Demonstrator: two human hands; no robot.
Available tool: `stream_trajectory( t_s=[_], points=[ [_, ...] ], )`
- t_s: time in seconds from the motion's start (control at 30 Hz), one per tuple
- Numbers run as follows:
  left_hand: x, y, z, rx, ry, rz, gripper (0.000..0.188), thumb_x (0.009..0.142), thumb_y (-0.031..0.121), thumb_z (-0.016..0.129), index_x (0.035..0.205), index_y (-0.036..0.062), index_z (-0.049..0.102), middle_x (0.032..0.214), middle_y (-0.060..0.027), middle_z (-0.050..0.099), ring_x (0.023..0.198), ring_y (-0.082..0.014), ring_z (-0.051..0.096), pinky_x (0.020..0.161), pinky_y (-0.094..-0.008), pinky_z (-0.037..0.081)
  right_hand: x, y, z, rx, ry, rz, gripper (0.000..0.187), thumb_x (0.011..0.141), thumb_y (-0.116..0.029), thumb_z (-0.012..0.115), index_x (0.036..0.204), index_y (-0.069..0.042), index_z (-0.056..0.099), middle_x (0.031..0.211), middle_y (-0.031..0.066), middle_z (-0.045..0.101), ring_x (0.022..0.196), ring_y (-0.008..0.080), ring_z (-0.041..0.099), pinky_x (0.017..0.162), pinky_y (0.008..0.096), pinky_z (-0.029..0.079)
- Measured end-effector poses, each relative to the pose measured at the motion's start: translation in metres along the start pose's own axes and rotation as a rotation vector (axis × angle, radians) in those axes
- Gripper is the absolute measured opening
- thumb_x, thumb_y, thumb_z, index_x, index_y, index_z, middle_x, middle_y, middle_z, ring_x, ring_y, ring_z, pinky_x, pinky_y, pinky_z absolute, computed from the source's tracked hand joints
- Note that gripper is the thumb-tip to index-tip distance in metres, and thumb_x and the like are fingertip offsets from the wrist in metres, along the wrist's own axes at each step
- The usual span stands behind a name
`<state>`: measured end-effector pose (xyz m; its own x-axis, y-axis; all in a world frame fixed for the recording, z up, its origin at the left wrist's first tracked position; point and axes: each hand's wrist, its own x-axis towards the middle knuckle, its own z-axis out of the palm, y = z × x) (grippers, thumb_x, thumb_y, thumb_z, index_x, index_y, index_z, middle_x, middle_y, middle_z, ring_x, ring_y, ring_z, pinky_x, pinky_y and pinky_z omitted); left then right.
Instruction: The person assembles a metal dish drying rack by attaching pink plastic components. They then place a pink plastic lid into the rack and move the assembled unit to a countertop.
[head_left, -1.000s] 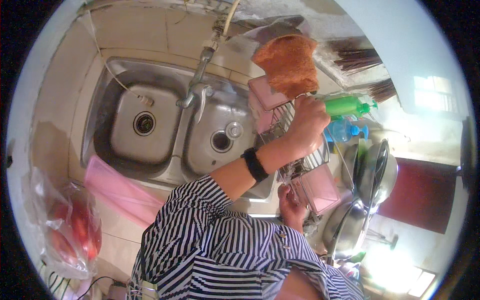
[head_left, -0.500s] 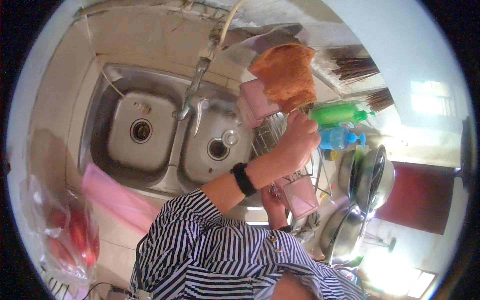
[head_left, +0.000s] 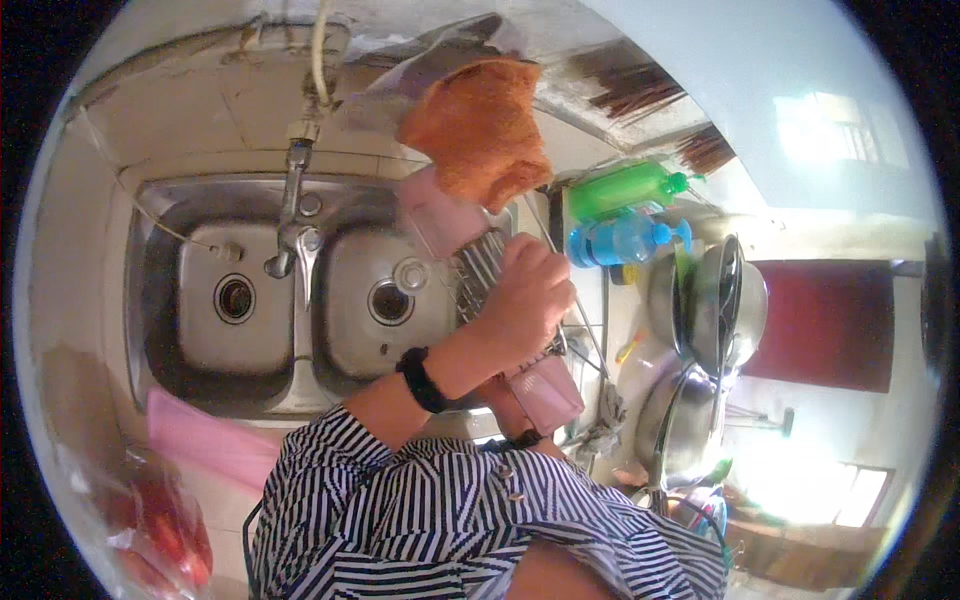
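Head | steel sink (head_left: 302, 375) | tiled counter (head_left: 232, 520) | gripped wire rack (head_left: 480, 262) | dark-red panel (head_left: 825, 325)

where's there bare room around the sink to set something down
The left basin floor looks bare between its drain and near side. It's crowded right of the right basin: metal rack, orange cloth, bottles, pots.

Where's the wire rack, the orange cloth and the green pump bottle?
Wire rack (head_left: 480, 262): head view, on its exposed bars.
Orange cloth (head_left: 488, 130): head view, middle of its fabric.
Green pump bottle (head_left: 618, 191): head view, on its body.
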<state>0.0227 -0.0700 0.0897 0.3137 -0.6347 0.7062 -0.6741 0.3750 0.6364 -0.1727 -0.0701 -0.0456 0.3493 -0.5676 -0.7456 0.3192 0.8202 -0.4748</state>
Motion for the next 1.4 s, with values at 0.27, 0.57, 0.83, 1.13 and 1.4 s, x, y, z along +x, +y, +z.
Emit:
stream_trajectory(
  t_s=[0.27, 0.57, 0.83, 1.13, 1.4],
  points=[
    [0.004, -0.006, -0.009, 0.006, -0.003, 0.051, 0.01, 0.057, 0.012, 0.056, 0.062, 0.0081, 0.049, 0.077, -0.0069, 0.042, 0.08, -0.0283, 0.044, 0.082, -0.0449, 0.032, -0.034, -0.023, 0.019, -0.451, -0.068, -0.137, 0.04, 0.085, -0.022, 0.057, 0.118, 0.0, 0.049, 0.115, 0.019, 0.051, 0.102, 0.0312, 0.048, 0.081, 0.0377, 0.049],
    [0.0, -0.007, -0.017, -0.092, -0.002, 0.051, 0.012, 0.056, 0.01, 0.056, 0.06, 0.0072, 0.045, 0.076, -0.0073, 0.041, 0.079, -0.0292, 0.043, 0.084, -0.0454, 0.032, -0.056, -0.026, 0.022, -1.165, -0.147, -0.353, 0.041, 0.085, -0.022, 0.057, 0.12, -0.001, 0.048, 0.117, 0.0175, 0.05, 0.104, 0.0298, 0.048, 0.084, 0.0371, 0.047],
    [-0.005, -0.001, -0.018, -0.079, 0.033, 0.018, 0.016, 0.052, 0.004, 0.057, 0.061, 0.0076, 0.044, 0.076, -0.0074, 0.041, 0.079, -0.029, 0.044, 0.085, -0.0452, 0.033, -0.065, -0.027, 0.017, -1.584, -0.201, -0.461, 0.042, 0.085, -0.022, 0.058, 0.121, -0.002, 0.047, 0.119, 0.0161, 0.05, 0.106, 0.0286, 0.048, 0.086, 0.0365, 0.046],
    [-0.007, 0.003, -0.023, -0.059, 0.111, -0.001, 0.019, 0.051, 0.003, 0.058, 0.062, 0.0085, 0.043, 0.075, -0.0068, 0.04, 0.078, -0.0283, 0.044, 0.083, -0.0444, 0.033, -0.071, -0.023, 0.01, -1.775, -0.219, -0.497, 0.044, 0.086, -0.022, 0.059, 0.123, -0.004, 0.045, 0.121, 0.0145, 0.049, 0.108, 0.0271, 0.048, 0.089, 0.0359, 0.044],
    [-0.007, 0.004, -0.017, -0.087, 0.133, -0.006, 0.021, 0.047, 0.008, 0.058, 0.063, 0.0077, 0.045, 0.076, -0.0075, 0.045, 0.076, -0.0311, 0.043, 0.074, -0.0457, 0.032, -0.075, -0.027, 0.007, -1.851, -0.213, -0.516, 0.045, 0.086, -0.023, 0.059, 0.125, -0.005, 0.044, 0.123, 0.0131, 0.049, 0.11, 0.0259, 0.047, 0.092, 0.0354, 0.042]
  ],
)
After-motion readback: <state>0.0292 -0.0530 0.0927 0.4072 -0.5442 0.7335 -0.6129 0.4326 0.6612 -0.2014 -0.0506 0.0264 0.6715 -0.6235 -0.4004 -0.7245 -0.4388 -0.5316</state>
